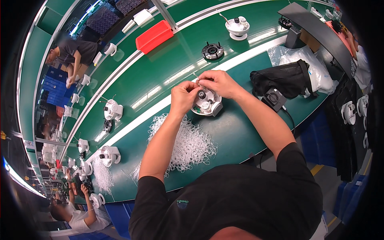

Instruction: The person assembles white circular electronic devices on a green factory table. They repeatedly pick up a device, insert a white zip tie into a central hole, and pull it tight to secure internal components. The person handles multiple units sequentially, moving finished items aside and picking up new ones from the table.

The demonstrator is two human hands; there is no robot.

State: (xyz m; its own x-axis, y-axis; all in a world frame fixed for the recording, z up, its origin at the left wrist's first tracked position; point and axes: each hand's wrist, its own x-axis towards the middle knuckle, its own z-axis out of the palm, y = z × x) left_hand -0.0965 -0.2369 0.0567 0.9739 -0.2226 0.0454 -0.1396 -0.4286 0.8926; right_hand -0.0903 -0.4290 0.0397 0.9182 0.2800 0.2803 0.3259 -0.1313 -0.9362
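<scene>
A heap of white looped plastic ties spreads beside the left forearm; a black fabric bag and crumpled clear plastic bags crowd the right. Beyond the long white strip sits a black ring-shaped base. The dark green counter stretches between heap and bag, curving at its near edge. Over it, the right hand pinches a thin wire above the round white housing; the left hand's grip I cannot tell.

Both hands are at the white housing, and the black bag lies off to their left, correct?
Not quite: the black bag lies to the right of the hands, as the head view shows. The left hand and right hand are indeed at the white housing.
</scene>
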